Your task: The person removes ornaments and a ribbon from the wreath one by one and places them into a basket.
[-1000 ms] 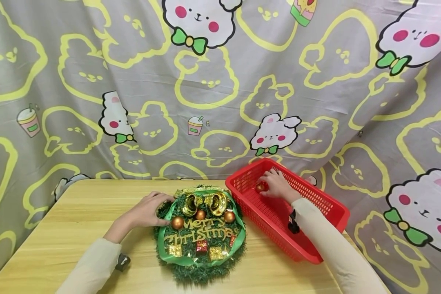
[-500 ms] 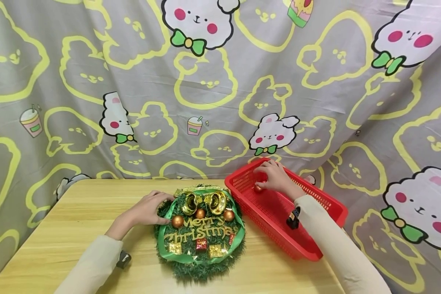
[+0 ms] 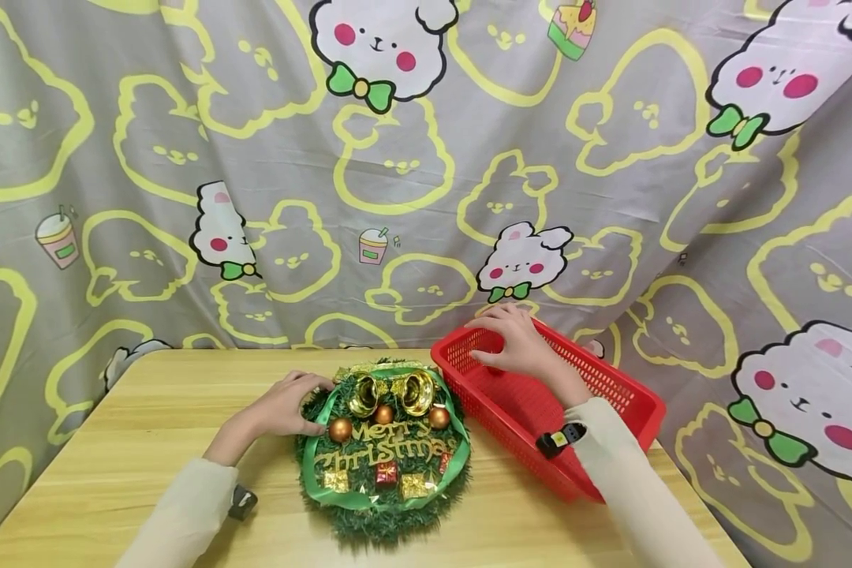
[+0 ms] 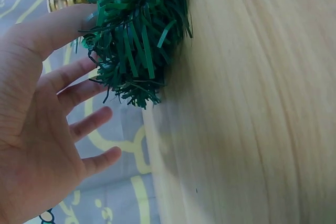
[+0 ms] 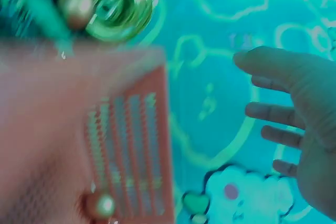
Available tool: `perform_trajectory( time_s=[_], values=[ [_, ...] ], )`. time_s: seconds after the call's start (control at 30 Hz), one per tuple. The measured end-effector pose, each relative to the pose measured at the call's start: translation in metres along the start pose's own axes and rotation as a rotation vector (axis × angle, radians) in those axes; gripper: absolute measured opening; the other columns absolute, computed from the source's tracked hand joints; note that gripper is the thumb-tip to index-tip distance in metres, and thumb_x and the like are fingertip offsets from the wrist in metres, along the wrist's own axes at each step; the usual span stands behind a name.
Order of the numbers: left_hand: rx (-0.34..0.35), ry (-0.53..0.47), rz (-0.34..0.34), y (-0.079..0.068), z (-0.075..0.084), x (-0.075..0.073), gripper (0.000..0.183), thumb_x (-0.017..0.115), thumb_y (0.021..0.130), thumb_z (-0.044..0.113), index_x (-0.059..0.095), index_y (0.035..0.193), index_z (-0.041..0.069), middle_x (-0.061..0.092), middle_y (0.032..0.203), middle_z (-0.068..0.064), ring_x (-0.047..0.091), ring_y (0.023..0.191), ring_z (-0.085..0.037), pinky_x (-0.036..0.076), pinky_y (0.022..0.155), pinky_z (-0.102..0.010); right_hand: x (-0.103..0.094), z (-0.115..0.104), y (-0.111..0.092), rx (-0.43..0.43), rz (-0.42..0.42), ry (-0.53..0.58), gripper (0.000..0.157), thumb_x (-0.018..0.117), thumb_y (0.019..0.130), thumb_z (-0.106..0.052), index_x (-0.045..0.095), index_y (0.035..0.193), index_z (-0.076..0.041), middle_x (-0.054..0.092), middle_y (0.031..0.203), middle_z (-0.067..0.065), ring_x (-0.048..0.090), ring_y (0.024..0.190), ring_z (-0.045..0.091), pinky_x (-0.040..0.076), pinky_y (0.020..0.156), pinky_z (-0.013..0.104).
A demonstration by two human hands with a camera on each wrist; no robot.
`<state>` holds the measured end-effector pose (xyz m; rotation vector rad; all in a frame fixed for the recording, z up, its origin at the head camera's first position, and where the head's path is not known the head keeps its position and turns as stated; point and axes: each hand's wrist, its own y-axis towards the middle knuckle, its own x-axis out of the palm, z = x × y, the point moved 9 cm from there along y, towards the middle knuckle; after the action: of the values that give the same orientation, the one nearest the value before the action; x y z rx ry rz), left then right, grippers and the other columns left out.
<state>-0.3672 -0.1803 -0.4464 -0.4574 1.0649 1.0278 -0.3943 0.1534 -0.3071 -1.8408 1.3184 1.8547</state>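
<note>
A green Christmas wreath (image 3: 386,517) lies on the table in the head view. It bears gold bells (image 3: 416,393), copper balls (image 3: 340,430), gold "Merry Christmas" lettering and a green ribbon. My left hand (image 3: 284,406) holds the wreath's left edge between thumb and fingers; in the left wrist view the tinsel (image 4: 136,35) hides the fingertips. My right hand (image 3: 514,343) is raised over the far end of a red perforated basket (image 3: 518,438), its fingers spread and holding nothing. In the right wrist view, a copper ball ornament (image 5: 102,204) lies inside the basket, apart from the hand.
The wooden table (image 3: 170,418) extends left of the wreath, and the basket stands close to the wreath's right side. A grey patterned curtain (image 3: 397,237) hangs behind the table and along the right.
My right hand has let go of the copper ball ornament in the basket and risen up and slightly left, its fingers opening. My left hand has stayed at the wreath.
</note>
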Motion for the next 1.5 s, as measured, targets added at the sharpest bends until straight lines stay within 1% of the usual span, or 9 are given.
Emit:
perform_trajectory(
  time_s=[0.17,0.3,0.47,0.6,0.67,0.9,1.13,1.23,1.5],
  values=[
    [-0.008,-0.01,-0.008,0.0,0.0,0.001,0.074,0.09,0.074,0.035,0.059,0.137,0.012,0.062,0.139,-0.01,0.046,0.133,-0.042,0.039,0.105,-0.07,-0.001,-0.026,-0.006,0.002,0.019,0.037,0.039,0.084,0.083,-0.027,0.074,0.12,-0.017,0.068,0.119,0.009,0.051,0.118,0.03,0.038,0.097,0.053],
    [-0.001,-0.009,-0.003,0.0,0.0,0.001,0.074,0.09,0.074,0.035,0.059,0.137,0.012,0.062,0.138,-0.009,0.046,0.133,-0.042,0.039,0.104,-0.07,0.005,-0.04,-0.011,0.026,0.04,0.081,0.039,0.084,0.083,-0.024,0.074,0.121,-0.017,0.07,0.119,0.006,0.051,0.113,0.026,0.038,0.096,0.05],
    [-0.002,-0.014,0.007,-0.001,-0.001,0.001,0.073,0.09,0.074,0.035,0.059,0.137,0.012,0.061,0.139,-0.011,0.046,0.133,-0.043,0.039,0.105,-0.07,0.03,-0.05,-0.019,0.035,0.028,0.107,0.037,0.083,0.085,-0.023,0.075,0.12,-0.015,0.071,0.12,0.004,0.051,0.107,0.022,0.038,0.091,0.045],
    [-0.006,-0.015,0.008,-0.002,-0.002,0.0,0.073,0.089,0.074,0.035,0.059,0.137,0.012,0.061,0.139,-0.01,0.046,0.133,-0.043,0.038,0.105,-0.071,0.054,-0.052,-0.025,0.029,-0.027,0.089,0.035,0.083,0.085,-0.025,0.075,0.118,-0.014,0.073,0.117,0.001,0.052,0.105,0.02,0.036,0.086,0.04],
    [-0.007,-0.013,0.007,-0.002,-0.002,0.0,0.073,0.089,0.074,0.035,0.059,0.137,0.012,0.061,0.139,-0.01,0.046,0.133,-0.043,0.038,0.105,-0.071,0.063,-0.053,-0.026,0.023,-0.058,0.078,0.035,0.084,0.085,-0.026,0.076,0.117,-0.015,0.074,0.115,-0.001,0.051,0.103,0.018,0.037,0.087,0.039],
    [-0.012,-0.014,0.012,-0.003,-0.002,-0.001,0.074,0.09,0.074,0.034,0.059,0.137,0.011,0.061,0.14,-0.011,0.045,0.135,-0.044,0.036,0.107,-0.072,0.086,-0.058,-0.028,-0.017,-0.121,0.079,0.031,0.085,0.083,-0.025,0.078,0.111,-0.015,0.077,0.108,0.0,0.045,0.092,0.014,0.033,0.085,0.038],
    [-0.011,-0.014,0.01,-0.001,-0.001,0.0,0.074,0.09,0.074,0.034,0.059,0.137,0.011,0.061,0.139,-0.011,0.045,0.134,-0.044,0.038,0.106,-0.071,0.101,-0.062,-0.031,-0.027,-0.174,0.0,0.03,0.086,0.081,-0.026,0.078,0.109,-0.017,0.076,0.107,-0.004,0.049,0.099,0.016,0.033,0.091,0.043],
    [-0.015,-0.018,0.006,-0.001,-0.001,0.0,0.074,0.09,0.074,0.033,0.059,0.137,0.011,0.061,0.14,-0.011,0.045,0.134,-0.044,0.038,0.106,-0.072,0.104,-0.063,-0.031,-0.032,-0.188,-0.036,0.028,0.086,0.081,-0.025,0.078,0.107,-0.018,0.075,0.105,-0.004,0.05,0.101,0.017,0.032,0.091,0.045],
    [-0.018,-0.018,0.0,-0.001,0.0,-0.001,0.074,0.09,0.074,0.033,0.059,0.137,0.01,0.061,0.139,-0.011,0.045,0.134,-0.044,0.038,0.106,-0.071,0.109,-0.065,-0.031,-0.062,-0.205,-0.119,0.025,0.086,0.079,-0.022,0.078,0.102,-0.02,0.074,0.1,-0.001,0.048,0.097,0.018,0.032,0.091,0.048]
  ],
)
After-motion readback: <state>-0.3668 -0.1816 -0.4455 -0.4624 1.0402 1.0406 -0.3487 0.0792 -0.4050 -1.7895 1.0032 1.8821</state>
